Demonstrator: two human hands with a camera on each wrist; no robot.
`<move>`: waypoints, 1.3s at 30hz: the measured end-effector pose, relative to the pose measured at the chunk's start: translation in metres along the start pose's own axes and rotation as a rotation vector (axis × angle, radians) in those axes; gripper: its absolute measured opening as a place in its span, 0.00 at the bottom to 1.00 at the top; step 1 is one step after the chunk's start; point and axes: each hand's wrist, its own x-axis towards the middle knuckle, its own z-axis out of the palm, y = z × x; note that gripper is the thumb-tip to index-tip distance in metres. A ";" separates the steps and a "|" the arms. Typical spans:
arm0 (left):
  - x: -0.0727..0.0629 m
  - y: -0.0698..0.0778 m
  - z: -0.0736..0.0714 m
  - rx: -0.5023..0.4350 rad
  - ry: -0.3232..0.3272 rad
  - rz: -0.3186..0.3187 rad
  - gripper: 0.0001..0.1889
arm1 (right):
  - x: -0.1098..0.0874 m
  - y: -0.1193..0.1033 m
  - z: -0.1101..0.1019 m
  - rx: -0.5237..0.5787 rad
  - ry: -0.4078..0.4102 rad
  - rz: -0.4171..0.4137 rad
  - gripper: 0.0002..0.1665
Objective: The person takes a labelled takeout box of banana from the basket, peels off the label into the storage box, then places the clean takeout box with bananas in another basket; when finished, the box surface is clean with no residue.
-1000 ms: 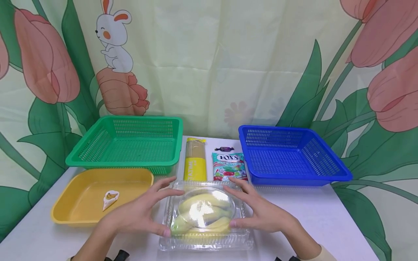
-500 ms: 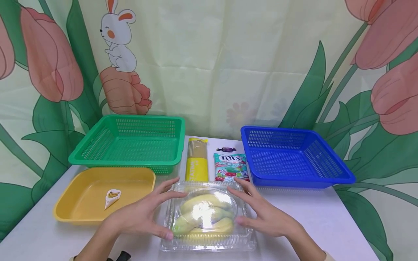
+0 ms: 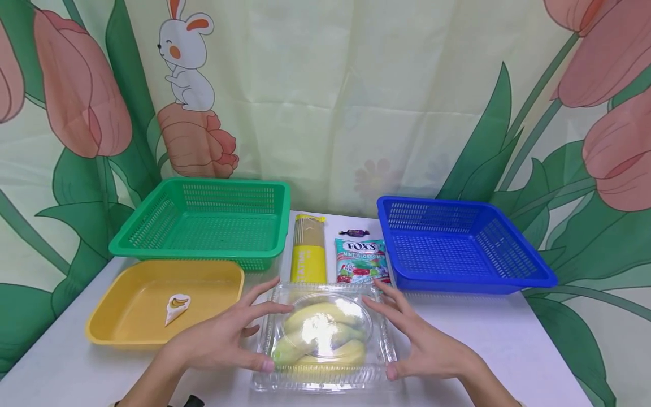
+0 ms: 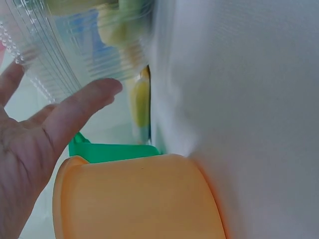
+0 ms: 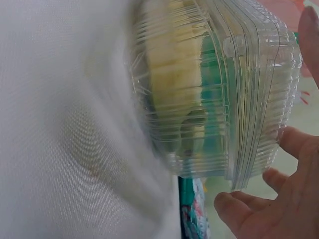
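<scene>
"Where does the clear plastic clamshell box point(image 3: 378, 353) lie from the hands?"

"Directly between them, on the white worktop point(image 3: 488, 333). The left hand point(image 3: 224, 339) is at its left edge and the right hand point(image 3: 424, 339) at its right. Neither is plainly nearer."

"How does each grip look?"

"Both spread, thumbs toward the person and fingers reaching along the sides. In the right wrist view a fingertip seems to meet the ridged rim; whether the left fingertips touch, I cannot tell."

"Which way is its long axis?"

"The box looks almost square, so none is clear. The yellow-green bananas point(image 3: 317, 339) inside run mostly left to right, rising a little toward the far right. The lid is down over them."

"And the other containers?"

"Left of the box, a shallow mustard-yellow plastic tray point(image 3: 137, 308) holds a small white wedge-shaped piece point(image 3: 177, 308) with a banana picture. A green slatted plastic basket point(image 3: 224, 226) stands behind it; a blue one point(image 3: 437, 249) is at the far right."

"Between those baskets?"

"A long yellow-labelled packet point(image 3: 309, 254), a teal sweet bag point(image 3: 361, 263) and a dark wrapped sweet point(image 3: 354, 233), all beyond the box."
</scene>
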 end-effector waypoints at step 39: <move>0.004 0.000 0.004 -0.013 -0.012 -0.011 0.45 | -0.001 0.006 0.003 0.190 -0.046 0.050 0.68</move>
